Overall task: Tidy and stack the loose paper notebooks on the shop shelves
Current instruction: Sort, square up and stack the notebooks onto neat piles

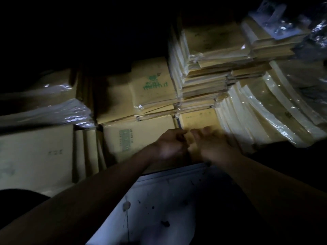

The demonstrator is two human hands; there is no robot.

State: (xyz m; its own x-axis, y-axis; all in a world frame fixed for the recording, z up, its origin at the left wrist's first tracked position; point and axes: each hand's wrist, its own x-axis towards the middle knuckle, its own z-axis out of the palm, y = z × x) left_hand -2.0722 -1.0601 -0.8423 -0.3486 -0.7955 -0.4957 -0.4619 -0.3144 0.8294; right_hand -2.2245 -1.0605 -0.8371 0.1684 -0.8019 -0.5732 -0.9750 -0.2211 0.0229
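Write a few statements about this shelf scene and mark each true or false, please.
1. The left hand and right hand are close together over the notebooks. True.
2. The notebook with a green print lies left of the tall stack. True.
3. The notebook covers are bright red. False: they are pale yellow-tan.
4. Nothing here is wrapped in plastic. False: several bundles are in shiny clear film, such as the wrapped bundle at far left.
5. A stained white surface lies below the hands, nearest the camera. True.
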